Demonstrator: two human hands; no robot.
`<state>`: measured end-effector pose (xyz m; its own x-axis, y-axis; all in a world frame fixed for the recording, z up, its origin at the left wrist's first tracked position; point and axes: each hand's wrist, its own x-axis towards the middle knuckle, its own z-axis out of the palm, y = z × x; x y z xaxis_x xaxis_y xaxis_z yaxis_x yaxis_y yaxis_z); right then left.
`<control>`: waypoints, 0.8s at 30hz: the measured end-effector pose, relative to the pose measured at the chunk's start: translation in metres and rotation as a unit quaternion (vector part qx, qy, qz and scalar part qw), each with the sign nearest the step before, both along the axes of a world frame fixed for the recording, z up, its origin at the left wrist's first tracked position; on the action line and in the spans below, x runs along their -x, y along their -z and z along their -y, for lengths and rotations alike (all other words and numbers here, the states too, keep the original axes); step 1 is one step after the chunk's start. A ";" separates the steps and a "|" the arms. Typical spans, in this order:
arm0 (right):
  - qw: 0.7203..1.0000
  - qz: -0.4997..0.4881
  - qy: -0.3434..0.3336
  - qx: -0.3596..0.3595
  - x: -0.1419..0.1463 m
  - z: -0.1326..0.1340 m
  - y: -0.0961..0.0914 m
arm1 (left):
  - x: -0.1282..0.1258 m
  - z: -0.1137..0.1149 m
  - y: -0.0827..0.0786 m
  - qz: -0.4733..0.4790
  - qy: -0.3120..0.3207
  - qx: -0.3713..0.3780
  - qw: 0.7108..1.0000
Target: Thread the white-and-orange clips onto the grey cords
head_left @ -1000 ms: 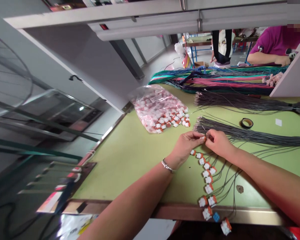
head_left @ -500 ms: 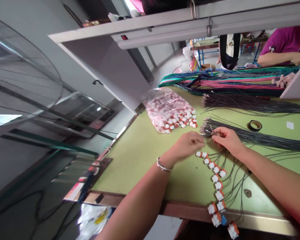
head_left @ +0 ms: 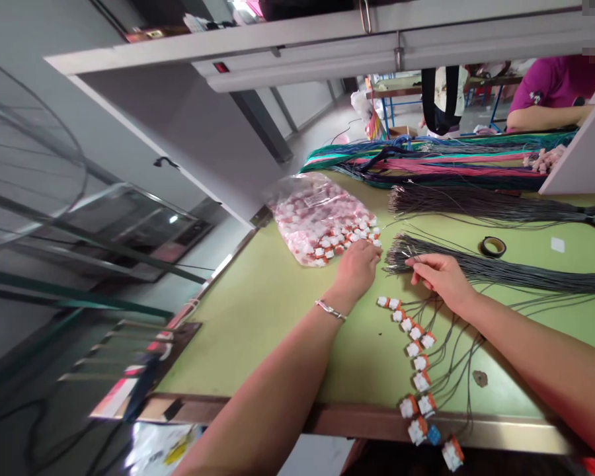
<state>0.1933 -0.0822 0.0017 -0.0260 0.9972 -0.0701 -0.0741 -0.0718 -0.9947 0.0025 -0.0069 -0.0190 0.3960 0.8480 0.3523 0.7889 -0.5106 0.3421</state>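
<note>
- Head view: at the mouth of a clear plastic bag (head_left: pixel 305 208), the left hand (head_left: pixel 357 270) is hovering over loose white-and-orange connectors (head_left: pixel 336 242); from where I am standing the back of the hand is hiding its fingertips, so I cannot tell whether that grip is parted or pinching one.
- The right hand (head_left: pixel 441 276) is holding thumb and forefinger together on what is looking like a dark wire (head_left: pixel 410 257), just beside the metal-tipped ends of a gray wire bundle (head_left: pixel 515 268) that is lying across the green counter (head_left: pixel 258 317).
- Below the hands, a line of wired connectors (head_left: pixel 421 363) is trailing to the counter's near edge, a small blue piece (head_left: pixel 433 434) sitting near the last of them.
- The step in hand, as I am judging it, is picking out a fresh connector while the wire is waiting in the other grip.
- The next move is seemingly calling for a pinch on a single connector, its wire openings facing the right hand.
- Beyond the bundle, a roll of tape (head_left: pixel 492 246) is lying flat.
</note>
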 end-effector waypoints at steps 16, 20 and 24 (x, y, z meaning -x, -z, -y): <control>0.985 0.152 0.031 -0.075 0.008 0.002 0.006 | -0.018 0.057 -0.032 0.408 0.018 0.350 0.843; 0.984 0.163 0.012 -0.073 0.006 0.000 0.009 | -0.020 0.055 -0.028 0.395 0.014 0.336 0.855; 0.986 0.151 0.027 -0.065 0.006 -0.001 0.007 | -0.021 0.056 -0.028 0.426 0.016 0.376 0.823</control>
<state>0.1872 -0.0807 -0.0056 0.0292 0.9977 0.0610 0.2274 0.0528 -0.9724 0.0233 -0.0625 0.0093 0.3037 0.9470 -0.1049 0.0886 0.0815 0.9927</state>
